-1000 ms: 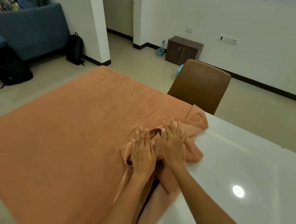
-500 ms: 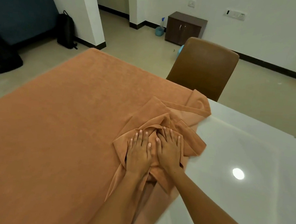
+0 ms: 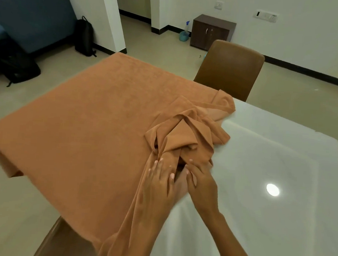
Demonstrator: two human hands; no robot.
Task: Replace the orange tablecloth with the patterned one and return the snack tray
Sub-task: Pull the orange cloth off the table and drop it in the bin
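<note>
Both hands (image 3: 180, 180) flat, fingers released on bunched orange tablecloth (image 3: 89, 127), beside bare white table (image 3: 271, 154).

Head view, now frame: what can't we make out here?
- Patterned cloth and snack tray: neither appears in the head view.
- Left hand: motion-blurred; whether it grips or only rests on the orange tablecloth is unclear.
- Right hand: fingertips tucked among bunched folds, so any pinch is hidden.
- Glossy white tabletop: left part covered by cloth, right corner cut by the frame edge.
- Brown chair: seat hidden behind the table.
</note>
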